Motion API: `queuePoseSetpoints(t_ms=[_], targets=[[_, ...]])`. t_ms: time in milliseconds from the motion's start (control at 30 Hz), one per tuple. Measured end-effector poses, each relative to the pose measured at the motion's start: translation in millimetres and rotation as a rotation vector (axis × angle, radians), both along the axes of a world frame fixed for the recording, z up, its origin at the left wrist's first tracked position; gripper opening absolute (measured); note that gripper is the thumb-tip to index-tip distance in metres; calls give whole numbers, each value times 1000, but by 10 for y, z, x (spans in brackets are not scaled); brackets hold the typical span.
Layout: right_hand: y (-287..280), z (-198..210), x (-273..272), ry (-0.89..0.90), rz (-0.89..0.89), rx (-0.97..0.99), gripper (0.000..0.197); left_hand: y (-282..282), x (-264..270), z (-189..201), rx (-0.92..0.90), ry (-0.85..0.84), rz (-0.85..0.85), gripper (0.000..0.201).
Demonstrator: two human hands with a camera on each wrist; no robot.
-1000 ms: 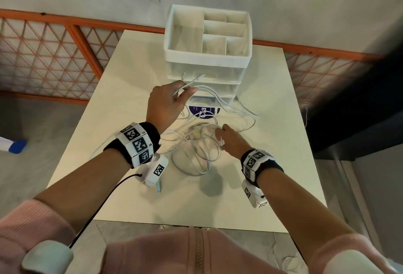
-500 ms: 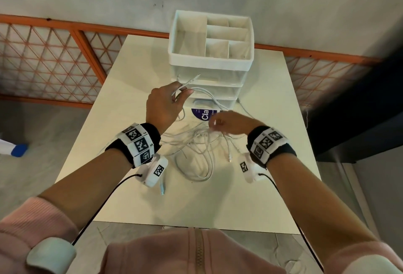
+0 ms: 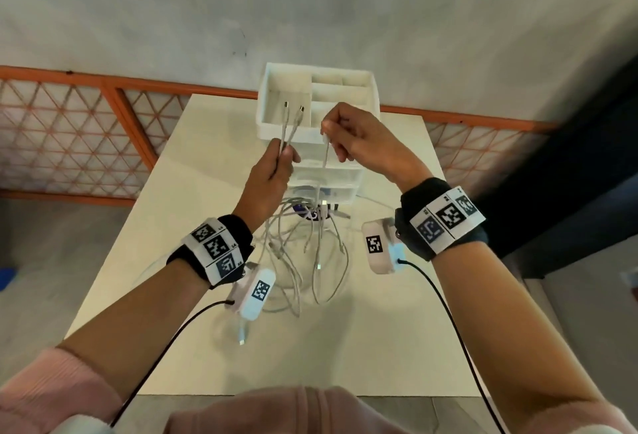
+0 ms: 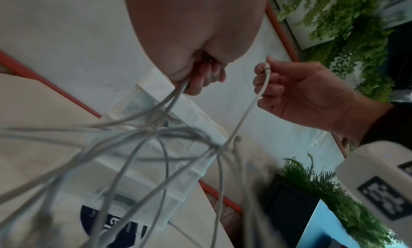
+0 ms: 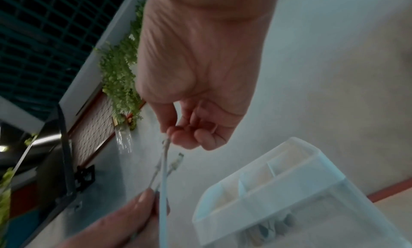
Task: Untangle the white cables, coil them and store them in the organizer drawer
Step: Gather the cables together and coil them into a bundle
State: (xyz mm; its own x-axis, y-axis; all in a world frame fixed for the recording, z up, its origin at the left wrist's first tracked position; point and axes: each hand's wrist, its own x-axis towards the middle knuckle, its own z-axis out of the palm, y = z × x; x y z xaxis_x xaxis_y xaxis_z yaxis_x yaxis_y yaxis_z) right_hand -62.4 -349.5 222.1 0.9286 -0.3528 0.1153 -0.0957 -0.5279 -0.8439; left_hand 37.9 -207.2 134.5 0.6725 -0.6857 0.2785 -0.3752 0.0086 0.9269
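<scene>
My left hand (image 3: 276,171) is raised in front of the white organizer (image 3: 359,180) and grips two white cable ends, whose plugs (image 3: 293,111) stick up above the fist. To its right, at about the same height, my right hand (image 3: 348,138) pinches the end of a third white cable (image 3: 326,152) between thumb and fingers. From both hands the strands hang down to a tangle of white cables (image 3: 303,254) lifted partly off the table (image 3: 379,347). The left wrist view shows the strands (image 4: 156,137) fanning out below my left hand (image 4: 196,79). The right wrist view shows the pinched cable (image 5: 163,172) under my right hand (image 5: 189,137).
The organizer has an open divided tray on top (image 3: 286,102) and clear drawers (image 3: 324,192) below, at the table's far edge. A dark round label (image 3: 310,214) lies under the tangle. An orange lattice railing (image 3: 86,137) and a grey wall stand behind the table.
Both hands have risen from near the table to organizer height. My right hand took hold of one cable end and lifted it, and the tangle now hangs stretched below both hands.
</scene>
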Motion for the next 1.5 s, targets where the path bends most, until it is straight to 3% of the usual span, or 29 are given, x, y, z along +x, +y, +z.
queuePoseSetpoints(t_ms=[267, 433, 500, 567, 700, 767, 867, 1033, 1300, 1433, 1500], targets=[[61, -1, 97, -88, -85, 80, 14, -11, -220, 43, -18, 199, -249, 26], [91, -50, 97, -158, -149, 113, 24, -36, -205, 69, -50, 195, -305, 23], [99, -210, 40, -64, -96, 221, 33, -20, -170, 137, -84, 174, -274, 23], [101, -438, -20, 110, 74, 300, 37, 1, -114, 220, -126, 145, -230, 23], [103, -768, -23, 319, 307, 67, 23, 35, -27, 367, -186, 185, -230, 23], [134, -853, -5, 369, 304, -31, 21, 29, -38, 425, -194, 206, -244, 22], [149, -957, 36, 302, 289, -166, 20, 0, -83, 466, -199, 191, -261, 21], [106, -1213, 52, 343, 254, -429, 16, 18, -80, 430, -240, 204, -174, 24], [-33, -1932, -341, 718, 212, -360, 28, 57, 51, 658, -412, 307, -131, 27], [-137, -1845, -322, 714, 186, -375, 30, 85, 84, 574, -314, 254, -99, 27], [-199, -1629, -239, 555, 187, -359, 25, 93, 53, 436, -182, 139, -74, 25]])
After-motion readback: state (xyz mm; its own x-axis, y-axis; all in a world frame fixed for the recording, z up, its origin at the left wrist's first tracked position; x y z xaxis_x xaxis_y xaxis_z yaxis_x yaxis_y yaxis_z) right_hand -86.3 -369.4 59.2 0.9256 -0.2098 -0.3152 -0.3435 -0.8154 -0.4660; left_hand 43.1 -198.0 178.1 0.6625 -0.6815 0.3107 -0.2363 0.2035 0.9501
